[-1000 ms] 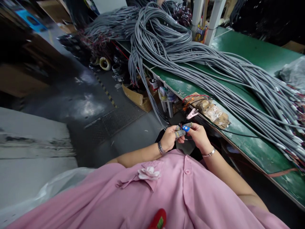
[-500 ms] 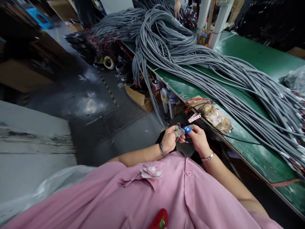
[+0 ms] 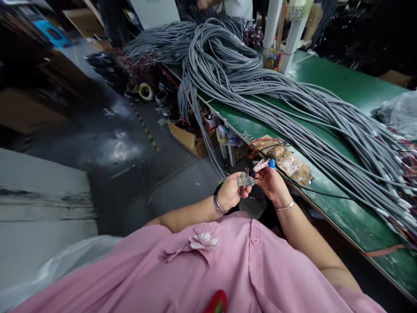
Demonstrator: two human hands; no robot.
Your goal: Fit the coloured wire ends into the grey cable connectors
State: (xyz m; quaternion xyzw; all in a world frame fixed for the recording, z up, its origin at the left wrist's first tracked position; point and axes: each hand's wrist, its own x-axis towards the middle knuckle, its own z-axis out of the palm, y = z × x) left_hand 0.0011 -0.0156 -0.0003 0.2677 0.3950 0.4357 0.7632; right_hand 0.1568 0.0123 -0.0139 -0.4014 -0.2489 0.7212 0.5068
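Observation:
My left hand (image 3: 232, 190), fingertips wrapped in grey tape or fabric, is closed on a bundle of thin coloured wires (image 3: 249, 173) whose ends fan out past the fingers. Close beside it on the right is my right hand (image 3: 273, 184), with a blue cover on the raised thumb. Its thumb stands apart from the curled fingers, and those fingertips are near the wires; any contact there is too small to make out. A pink clip (image 3: 260, 165) shows just by the right thumb, at the bench edge.
Long grey cables (image 3: 234, 87) lie heaped along the green bench (image 3: 325, 78). A plastic-wrapped brown block (image 3: 289, 163) rests at its near edge. Below stands an open cardboard box (image 3: 189, 139). Another person's arm and white clothing (image 3: 239, 8) show at the back.
My right thumb has lifted away from my left fingertips and moved up and right, beside the pink clip. My left hand keeps its hold. The view has shifted slightly.

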